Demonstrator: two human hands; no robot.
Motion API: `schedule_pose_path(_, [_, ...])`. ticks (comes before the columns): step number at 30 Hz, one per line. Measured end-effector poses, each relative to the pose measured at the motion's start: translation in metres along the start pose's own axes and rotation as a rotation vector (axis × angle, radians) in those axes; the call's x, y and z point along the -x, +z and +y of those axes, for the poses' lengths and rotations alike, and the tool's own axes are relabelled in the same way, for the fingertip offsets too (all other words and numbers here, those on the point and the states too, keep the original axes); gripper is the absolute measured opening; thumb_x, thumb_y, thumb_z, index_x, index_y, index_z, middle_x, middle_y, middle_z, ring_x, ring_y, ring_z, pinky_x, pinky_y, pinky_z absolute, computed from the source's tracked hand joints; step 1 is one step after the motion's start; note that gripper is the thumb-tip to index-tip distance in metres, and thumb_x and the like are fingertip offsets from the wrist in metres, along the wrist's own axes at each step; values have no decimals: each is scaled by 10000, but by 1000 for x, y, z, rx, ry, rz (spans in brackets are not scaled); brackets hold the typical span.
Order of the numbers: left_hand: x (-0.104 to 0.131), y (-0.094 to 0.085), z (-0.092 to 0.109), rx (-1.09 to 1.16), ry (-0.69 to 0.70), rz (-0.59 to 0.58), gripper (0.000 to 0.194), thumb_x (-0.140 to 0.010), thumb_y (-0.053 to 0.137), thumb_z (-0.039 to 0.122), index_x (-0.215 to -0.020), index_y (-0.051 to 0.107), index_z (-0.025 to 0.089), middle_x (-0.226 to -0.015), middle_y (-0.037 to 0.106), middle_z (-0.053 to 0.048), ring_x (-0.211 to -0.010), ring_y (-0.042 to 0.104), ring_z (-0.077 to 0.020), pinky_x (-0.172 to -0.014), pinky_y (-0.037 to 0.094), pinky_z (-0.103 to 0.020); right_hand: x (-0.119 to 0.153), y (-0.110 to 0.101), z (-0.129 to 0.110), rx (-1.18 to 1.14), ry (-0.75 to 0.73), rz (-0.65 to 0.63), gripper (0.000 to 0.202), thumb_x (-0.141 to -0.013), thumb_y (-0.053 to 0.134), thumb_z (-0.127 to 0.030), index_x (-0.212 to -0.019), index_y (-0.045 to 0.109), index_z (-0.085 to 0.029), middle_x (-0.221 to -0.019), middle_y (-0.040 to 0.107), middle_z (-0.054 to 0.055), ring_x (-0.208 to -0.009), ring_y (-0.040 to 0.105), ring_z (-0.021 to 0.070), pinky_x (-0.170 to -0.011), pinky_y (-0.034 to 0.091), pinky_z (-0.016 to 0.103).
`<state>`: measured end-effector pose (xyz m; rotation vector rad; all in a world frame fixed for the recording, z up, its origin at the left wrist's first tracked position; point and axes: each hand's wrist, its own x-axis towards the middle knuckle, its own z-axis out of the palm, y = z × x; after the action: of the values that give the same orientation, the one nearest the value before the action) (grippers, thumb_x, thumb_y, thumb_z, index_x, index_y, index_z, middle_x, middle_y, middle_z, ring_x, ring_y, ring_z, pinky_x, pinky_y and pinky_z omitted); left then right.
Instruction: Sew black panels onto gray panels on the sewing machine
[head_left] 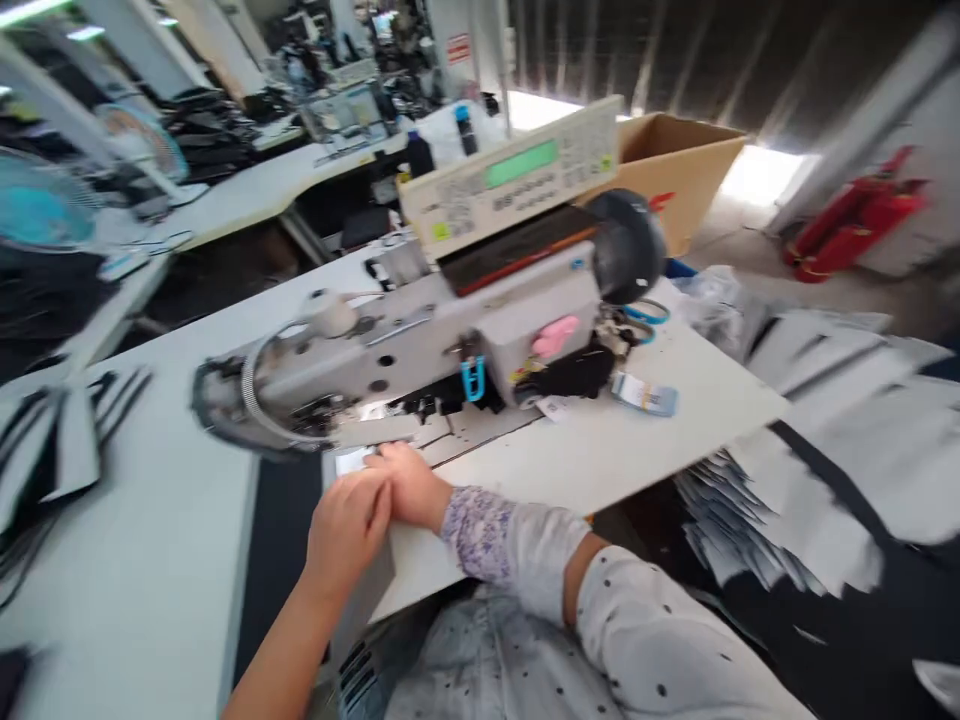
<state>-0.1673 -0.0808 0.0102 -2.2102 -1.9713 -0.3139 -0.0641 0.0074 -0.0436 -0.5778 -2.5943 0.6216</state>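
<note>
An industrial sewing machine (pixel 420 340) with a control panel (pixel 517 175) stands on a white table. At its needle end my two hands are close together and touching. My left hand (pixel 349 525) has its fingers bent over a dark and white piece; what they grip is hidden. My right hand (pixel 409 485), in a floral cuff, lies just beside it at the machine bed, fingers curled and partly covered. A small white patch (pixel 352 461) shows in front of the fingertips. Dark fabric (pixel 281 550) hangs or lies left of my left hand.
Dark and white strips (pixel 75 440) lie at the left. Right of the machine are a blue-and-white packet (pixel 645 394) and blue-handled scissors (pixel 646 315). Stacked grey-white pieces (pixel 795 500) lie at the lower right. Behind stand a cardboard box (pixel 682 170) and red extinguishers (pixel 855 220).
</note>
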Motion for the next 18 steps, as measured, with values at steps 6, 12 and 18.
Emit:
schedule_pose_path(6, [53, 13, -65, -89, -629, -82, 311, -919, 401, 332, -994, 659, 175, -1012, 659, -107, -928, 592, -259, -847, 456, -388, -31, 30, -8, 186, -193, -36, 143, -942, 492, -212, -894, 613, -152, -901, 638, 72, -851, 528, 213, -793, 434, 361])
schedule_pose_path(12, [46, 25, -60, -8, -665, -63, 273, -882, 511, 377, -1058, 662, 233, -1085, 633, -84, -1007, 557, -250, -897, 406, -378, -44, 40, -14, 325, -178, -98, 157, -925, 491, -143, -845, 626, -145, -835, 636, 84, -805, 545, 205, -771, 424, 327])
schedule_pose_path(18, [34, 28, -61, 108, -721, -6, 233, -873, 552, 439, -933, 691, 262, -949, 671, -32, -905, 573, -227, -802, 396, -342, -36, 43, -9, 166, -115, 55, 199, -949, 468, -198, -899, 656, -155, -893, 682, 87, -821, 594, 192, -815, 451, 323])
